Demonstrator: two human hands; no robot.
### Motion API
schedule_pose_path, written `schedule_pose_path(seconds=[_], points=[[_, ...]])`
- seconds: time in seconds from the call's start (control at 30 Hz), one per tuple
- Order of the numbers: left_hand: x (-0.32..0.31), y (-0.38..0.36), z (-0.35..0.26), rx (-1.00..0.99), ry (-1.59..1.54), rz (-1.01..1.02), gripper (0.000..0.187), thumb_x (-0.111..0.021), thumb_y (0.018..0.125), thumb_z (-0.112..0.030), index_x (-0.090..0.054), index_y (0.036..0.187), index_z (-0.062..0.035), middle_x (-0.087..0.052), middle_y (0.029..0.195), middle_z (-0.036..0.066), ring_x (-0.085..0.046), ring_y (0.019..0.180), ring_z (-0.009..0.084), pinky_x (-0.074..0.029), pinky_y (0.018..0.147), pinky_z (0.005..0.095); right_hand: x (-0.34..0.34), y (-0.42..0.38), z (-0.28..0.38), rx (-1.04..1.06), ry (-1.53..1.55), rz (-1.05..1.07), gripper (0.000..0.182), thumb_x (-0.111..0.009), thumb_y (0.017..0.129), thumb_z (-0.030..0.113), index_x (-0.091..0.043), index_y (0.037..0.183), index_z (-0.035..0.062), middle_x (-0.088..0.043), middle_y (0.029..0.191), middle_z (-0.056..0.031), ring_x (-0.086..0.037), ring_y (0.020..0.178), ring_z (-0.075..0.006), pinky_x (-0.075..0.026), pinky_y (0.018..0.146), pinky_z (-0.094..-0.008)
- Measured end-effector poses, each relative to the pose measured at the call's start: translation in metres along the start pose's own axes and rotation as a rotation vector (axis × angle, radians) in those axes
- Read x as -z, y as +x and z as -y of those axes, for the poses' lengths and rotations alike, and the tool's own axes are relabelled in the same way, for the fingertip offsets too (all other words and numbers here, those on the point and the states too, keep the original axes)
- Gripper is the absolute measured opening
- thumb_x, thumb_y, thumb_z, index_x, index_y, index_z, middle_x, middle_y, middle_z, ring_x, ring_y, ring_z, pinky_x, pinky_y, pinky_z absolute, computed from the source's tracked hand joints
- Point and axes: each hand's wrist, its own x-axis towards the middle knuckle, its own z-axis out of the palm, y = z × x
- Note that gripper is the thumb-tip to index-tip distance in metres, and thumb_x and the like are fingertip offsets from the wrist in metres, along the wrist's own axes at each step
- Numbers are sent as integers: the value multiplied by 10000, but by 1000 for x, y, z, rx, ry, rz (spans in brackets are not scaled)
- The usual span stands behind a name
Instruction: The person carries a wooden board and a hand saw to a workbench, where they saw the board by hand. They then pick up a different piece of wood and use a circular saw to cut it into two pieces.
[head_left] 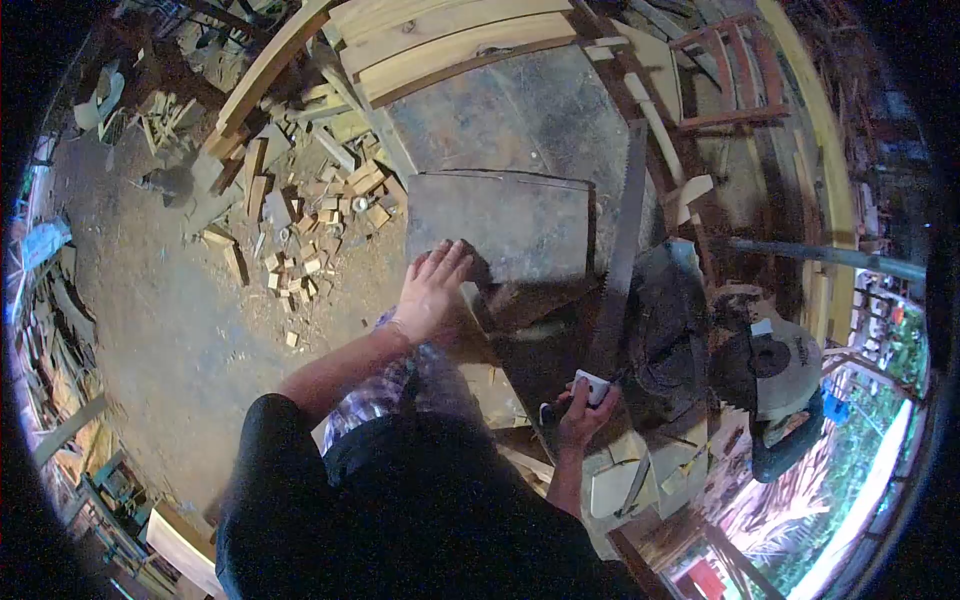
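Observation:
My left hand [432,293] lies flat, its fingertips on the near left corner of a grey board [505,225]. The board rests on a larger grey worktop [480,118]. Lower right, my right hand [583,415] is closed round the pale handle [591,385] of a hand saw. The long saw blade [623,240] points away from me, toward the top of the view, and runs along the right side of the board. Whether the teeth touch anything cannot be made out.
A circular-blade power saw [775,365] stands on the right. Small wood offcuts [315,240] lie scattered on the floor at left. Planks [450,45] lie at the worktop's far edge. A reddish wooden frame [735,75] leans at the upper right.

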Motion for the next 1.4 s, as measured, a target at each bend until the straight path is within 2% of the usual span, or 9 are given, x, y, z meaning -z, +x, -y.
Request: schedule_pose_path(seconds=[0.17,0.3,0.4,0.53,0.67,0.97,1.13,1.27,1.4], points=[[5,43,-66,-173,-137,101,775,-562,800,-508,-281,1392,-95,-251,1455,118,-185,1352,333,-158,1071,538,-8,-6,-1,-42,49,18,279,-580,878,227,-390,962,42,-580,717,-91,-543,539,-140,-457,538,-293],[-35,83,-83,-189,-214,-1,756,-508,823,-533,-263,1408,-122,-234,1467,104,-148,1367,331,-138,1076,536,-10,-9,4,-72,19,-41,289,-560,883,190,-374,1037,32,-578,753,-123,-536,558,-153,-459,493,-274],[-46,86,-68,-111,-92,-101,660,-396,855,-560,-261,1419,-245,-221,1482,50,-164,1364,306,-157,1066,530,-2,-6,-6,-8,-43,-12,295,-552,891,195,-371,1051,25,-577,753,-124,-536,558,-157,-461,492,-275],[7,65,-8,177,27,-13,630,-406,865,-549,-290,1407,-249,-256,1469,26,-180,1354,299,-155,1057,548,3,-10,-16,-23,59,-98,281,-545,894,202,-375,1022,18,-574,746,-132,-536,552,-161,-467,480,-286],[15,40,41,639,176,-178,633,-438,879,-500,-256,1422,-230,-233,1476,62,-138,1356,370,-125,1020,635,12,-17,-16,-35,44,-81,255,-538,895,208,-378,975,27,-570,730,-133,-538,534,-159,-466,463,-293],[-26,129,-87,254,-54,-106,733,-427,864,-526,-227,1423,-95,-172,1484,121,-85,1364,387,-84,1058,599,15,-13,-19,-53,77,-59,233,-529,899,199,-386,978,33,-570,718,-123,-533,521,-150,-467,466,-289],[-41,116,-106,7,-167,-93,692,-430,862,-522,-263,1418,-146,-205,1483,102,-131,1367,344,-123,1062,555,12,-7,-36,-43,177,-127,242,-533,896,178,-391,1016,23,-575,731,-126,-527,519,-147,-466,456,-292],[-20,81,-55,143,-64,-119,646,-452,859,-519,-283,1412,-232,-228,1480,60,-163,1367,294,-146,1061,527,23,-6,-29,-159,105,-100,368,-599,868,187,-369,1084,-1,-563,888,-146,-555,621,-178,-484,529,-282],[8,48,3,470,97,-148,644,-417,869,-553,-266,1416,-249,-205,1491,32,-165,1368,292,-124,1066,544,22,0,-43,-2,92,-98,308,-540,890,155,-377,1107,9,-572,751,-134,-527,525,-155,-460,424,-303]])
